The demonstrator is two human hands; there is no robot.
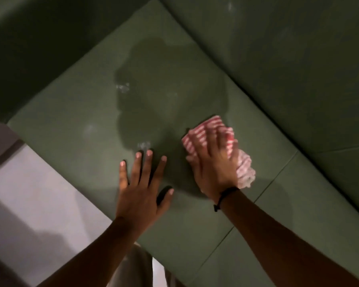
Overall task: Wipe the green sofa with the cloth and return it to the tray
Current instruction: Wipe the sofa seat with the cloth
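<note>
The green sofa (75,112) fills most of the view, its seat cushion under both hands. A red-and-white striped cloth (207,131) lies bunched on the seat, and my right hand (212,162) presses flat on top of it, fingers spread and blurred. My left hand (142,183) rests palm down on the cushion just left of the cloth, fingers apart, holding nothing. A darker damp-looking patch (153,94) spreads over the cushion beyond both hands, with small whitish marks at its edges. No tray is in view.
The sofa backrest (288,59) rises at the upper right and an armrest (29,48) at the upper left. A seam (263,183) splits the seat from a second cushion on the right. Pale floor (39,193) lies at the lower left.
</note>
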